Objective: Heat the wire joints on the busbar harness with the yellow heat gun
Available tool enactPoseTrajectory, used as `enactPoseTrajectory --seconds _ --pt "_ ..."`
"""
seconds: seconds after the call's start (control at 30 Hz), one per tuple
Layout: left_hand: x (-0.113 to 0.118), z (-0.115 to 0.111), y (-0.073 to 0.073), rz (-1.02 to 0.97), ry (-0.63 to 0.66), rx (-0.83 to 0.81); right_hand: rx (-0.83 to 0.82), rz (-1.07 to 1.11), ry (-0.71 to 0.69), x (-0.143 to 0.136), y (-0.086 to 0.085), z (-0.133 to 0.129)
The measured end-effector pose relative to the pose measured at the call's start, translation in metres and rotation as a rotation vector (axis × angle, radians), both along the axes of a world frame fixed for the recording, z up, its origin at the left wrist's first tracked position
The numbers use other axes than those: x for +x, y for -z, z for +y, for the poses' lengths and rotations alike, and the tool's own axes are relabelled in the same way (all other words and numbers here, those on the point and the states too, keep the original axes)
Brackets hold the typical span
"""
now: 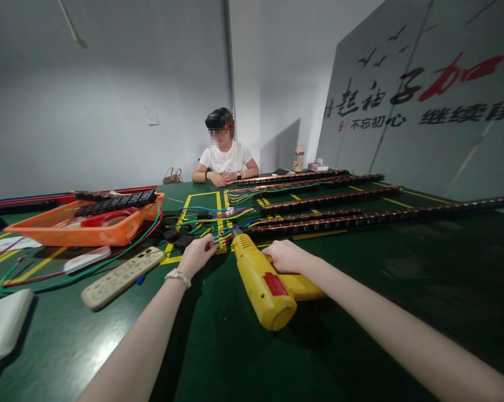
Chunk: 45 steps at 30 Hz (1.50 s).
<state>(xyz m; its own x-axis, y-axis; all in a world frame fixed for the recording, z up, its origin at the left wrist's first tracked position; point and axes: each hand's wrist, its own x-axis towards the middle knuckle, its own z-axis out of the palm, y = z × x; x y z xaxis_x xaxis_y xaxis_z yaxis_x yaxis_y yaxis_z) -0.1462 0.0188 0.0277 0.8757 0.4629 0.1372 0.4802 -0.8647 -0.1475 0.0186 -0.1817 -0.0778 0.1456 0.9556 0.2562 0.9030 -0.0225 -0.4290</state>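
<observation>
My right hand [286, 255] is closed around the handle of a yellow heat gun [258, 279], which lies tilted with its nozzle pointing away from me. Just left of that nozzle, my left hand [198, 254] pinches thin coloured wires [224, 237] between its fingertips. Those wires run to the near end of a long dark strip with copper-coloured edges [310, 226]. Small black connectors [182, 241] lie beside my left hand. Exactly which wire the fingers hold is too small to make out.
An orange basket [118, 235] with black parts and red cable stands on the left. Nearer are a beige remote control [124, 276] and a white box-shaped device [6, 324]. Several long strips extend rightward across the green table [218, 346]. Opposite sits a person [227, 156] in white.
</observation>
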Motion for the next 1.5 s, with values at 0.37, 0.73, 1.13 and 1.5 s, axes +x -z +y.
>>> enactPoseTrajectory --seconds 0.37,0.73,1.13,1.5 --pt "0.000 0.000 0.000 0.011 -0.006 0.004 0.004 -0.067 0.016 0.001 0.000 -0.008" --pt "0.000 0.001 0.001 0.039 -0.004 0.039 0.025 -0.112 -0.068 -0.026 -0.020 -0.002" --pt "-0.001 0.001 0.001 0.048 0.012 0.010 0.058 -0.117 -0.067 -0.030 -0.023 -0.001" --pt "0.001 -0.005 -0.002 0.038 -0.006 0.030 0.019 -0.079 0.024 -0.021 -0.016 0.002"
